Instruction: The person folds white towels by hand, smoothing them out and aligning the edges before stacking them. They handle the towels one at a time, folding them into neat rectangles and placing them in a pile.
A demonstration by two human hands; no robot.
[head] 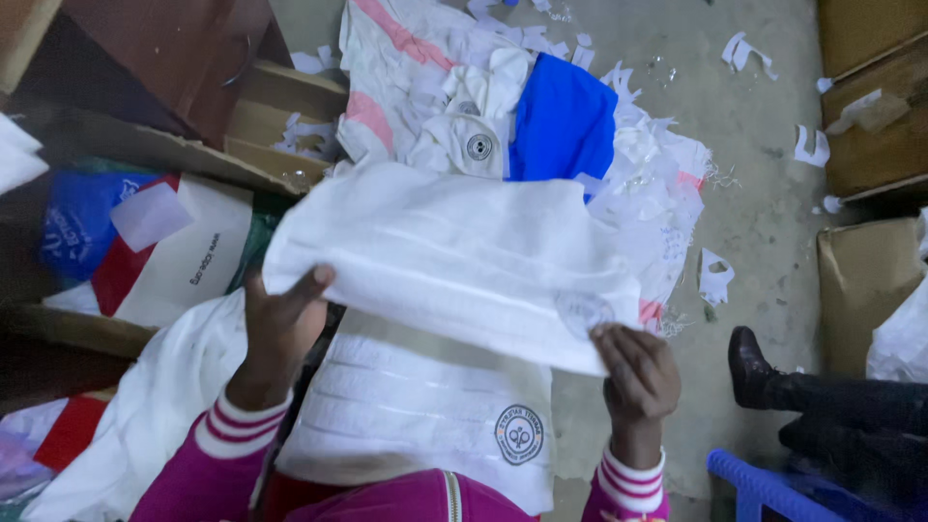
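Observation:
My left hand (278, 324) grips the left edge of a white folded cloth piece (454, 256), thumb on top. The cloth's right lower corner is pinched by my right hand (638, 372). The piece is stretched flat between both hands, above my lap. Under it lies a stack of similar white pieces (416, 411) with a round badge (519, 434) on the top one. Both sleeves are magenta with white striped cuffs.
A pile of white, pink-striped and blue garments (503, 106) lies on the concrete floor ahead. Paper scraps (810, 145) are scattered about. An open cardboard box (174, 145) sits left, another carton (860, 280) right. Someone's black shoe (749, 367) and a blue plastic stool (764, 488) are lower right.

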